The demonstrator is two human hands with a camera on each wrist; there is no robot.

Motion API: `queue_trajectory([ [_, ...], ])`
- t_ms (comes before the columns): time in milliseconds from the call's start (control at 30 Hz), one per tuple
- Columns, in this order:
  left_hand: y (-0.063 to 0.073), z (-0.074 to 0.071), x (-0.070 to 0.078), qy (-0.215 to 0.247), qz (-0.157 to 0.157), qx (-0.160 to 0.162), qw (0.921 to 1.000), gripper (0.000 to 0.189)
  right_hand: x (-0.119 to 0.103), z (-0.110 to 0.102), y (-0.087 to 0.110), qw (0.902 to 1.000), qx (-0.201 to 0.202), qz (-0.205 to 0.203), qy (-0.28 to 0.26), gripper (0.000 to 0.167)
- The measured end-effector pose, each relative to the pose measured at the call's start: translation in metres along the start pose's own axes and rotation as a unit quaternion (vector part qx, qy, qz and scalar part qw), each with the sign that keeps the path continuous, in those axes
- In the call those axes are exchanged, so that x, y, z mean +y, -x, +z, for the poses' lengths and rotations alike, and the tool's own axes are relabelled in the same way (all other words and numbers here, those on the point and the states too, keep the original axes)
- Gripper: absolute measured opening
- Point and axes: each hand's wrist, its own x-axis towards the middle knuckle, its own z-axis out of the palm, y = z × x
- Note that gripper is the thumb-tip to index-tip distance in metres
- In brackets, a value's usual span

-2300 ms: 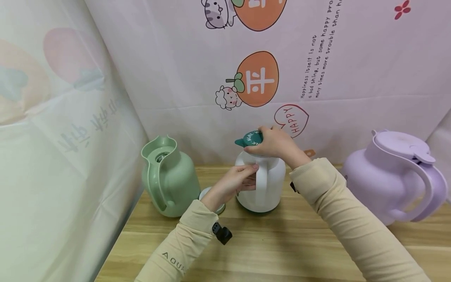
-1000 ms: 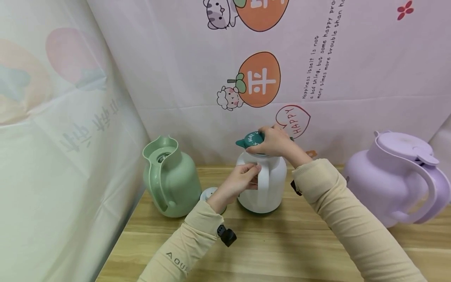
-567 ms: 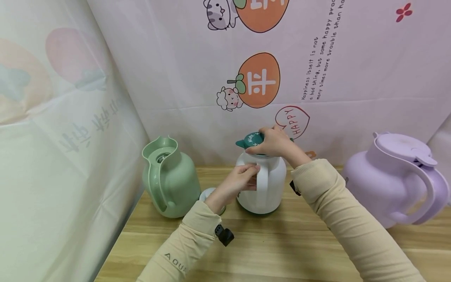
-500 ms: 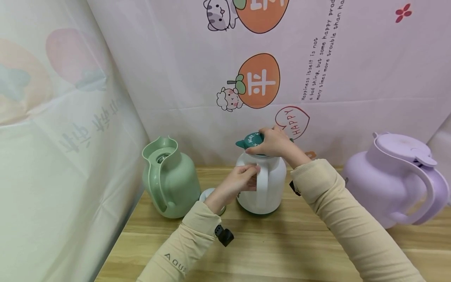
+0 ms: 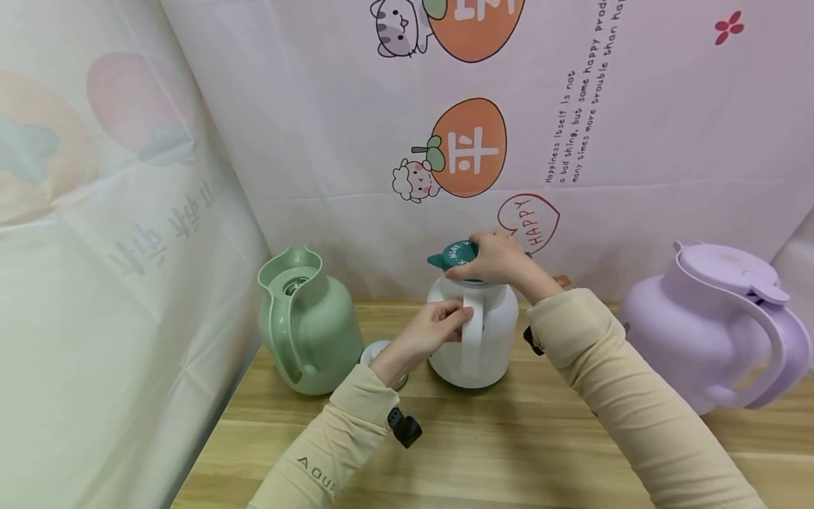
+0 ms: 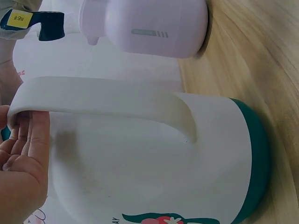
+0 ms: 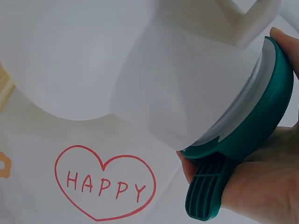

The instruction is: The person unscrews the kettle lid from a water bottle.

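A white thermos jug [image 5: 499, 339] with a green base stands upright on the wooden table. My left hand [image 5: 432, 329] pinches its handle [image 6: 103, 95] near the top, thumb on the outside and fingers reaching through the loop. On top, my right hand [image 5: 502, 260] grips the dark green lid [image 5: 458, 256] from above, thumb on the near side. The right wrist view shows the lid [image 7: 275, 109] at the jug's mouth with a white band under its edge and a ribbed green tab [image 7: 208, 186] sticking out.
To the left is a green jug [image 5: 324, 332] with its top uncovered and a stopper visible inside. A small white round lid [image 5: 375, 350] lies beside it, partly behind my left wrist. A large purple jug [image 5: 687, 332] stands right. Printed cloth [image 5: 356, 141] hangs behind.
My left fingers have shifted on the handle, the thumb now lying across its outer side. The right hand keeps its grip on the lid. The jugs stay in place.
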Motion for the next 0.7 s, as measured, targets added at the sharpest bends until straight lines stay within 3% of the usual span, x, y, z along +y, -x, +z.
queue_trajectory([
  [333, 0.003, -0.010, -0.002, 0.002, 0.004, 0.024, 0.9997, 0.038, 0.011, -0.004, -0.005, 0.9970, -0.047, -0.050, -0.035, 0.081],
  [500, 0.004, -0.010, 0.000, 0.011, -0.008, 0.007, 0.9999, 0.038, 0.010, -0.007, -0.006, 0.9949, -0.068, -0.073, -0.017, 0.078],
  [567, 0.004, -0.008, 0.000, 0.014, -0.010, 0.000, 0.9999, 0.039, 0.006, -0.006, -0.004, 0.9970, -0.048, -0.060, -0.008, 0.076],
  [700, 0.005, -0.005, 0.001, 0.024, -0.019, 0.001, 0.9995, 0.040, -0.006, -0.002, 0.004, 0.9989, 0.036, -0.004, 0.030, 0.079],
])
